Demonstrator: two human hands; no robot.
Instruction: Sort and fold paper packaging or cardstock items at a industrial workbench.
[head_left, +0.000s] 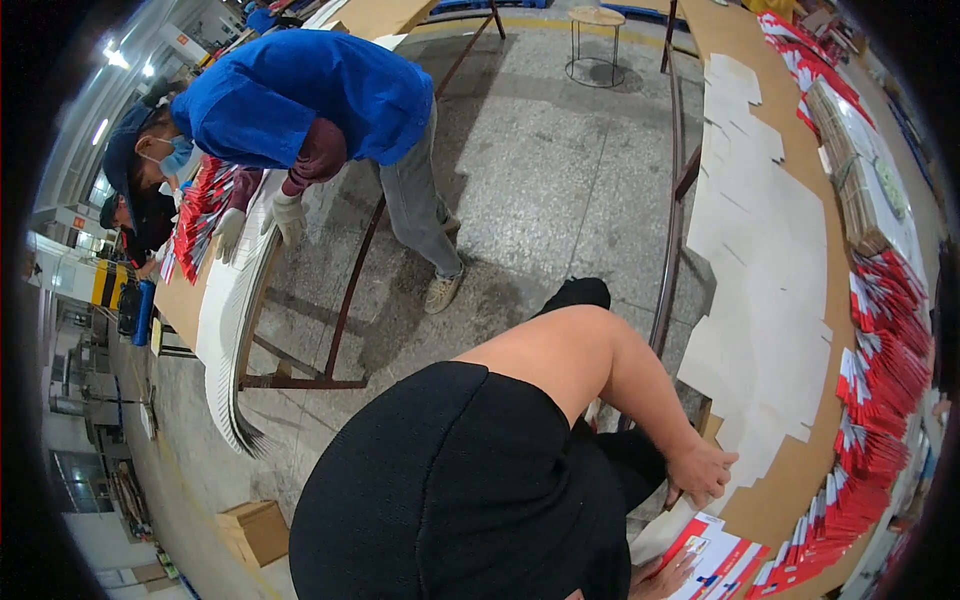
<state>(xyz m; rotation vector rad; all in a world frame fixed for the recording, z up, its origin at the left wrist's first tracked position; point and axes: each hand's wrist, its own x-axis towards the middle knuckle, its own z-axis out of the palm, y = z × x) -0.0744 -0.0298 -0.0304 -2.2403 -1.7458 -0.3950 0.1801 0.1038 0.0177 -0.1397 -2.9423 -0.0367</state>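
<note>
My left hand [703, 472] reaches over the right-hand table with its fingers curled in. It is at the edge of a long layer of white cut sheets [765, 290]; what it pinches, if anything, is hidden. My right hand [665, 580] is partly cut off by the lower edge. Its fingers stretch flat beside red, white and blue printed cardboard pieces [708, 558]. Overlapping red and white folded pieces [885, 370] run along the table's far side. My black sleeve [420, 500] covers much of the lower middle.
At the left table, a gloved co-worker in blue [310, 95] bends over stacked white sheets [228, 330]. Another capped person [150, 225] is beyond. A tied bundle of flat boards [860, 165] lies on my table. A stool [597, 18] and a cardboard box [253, 532] stand on the floor.
</note>
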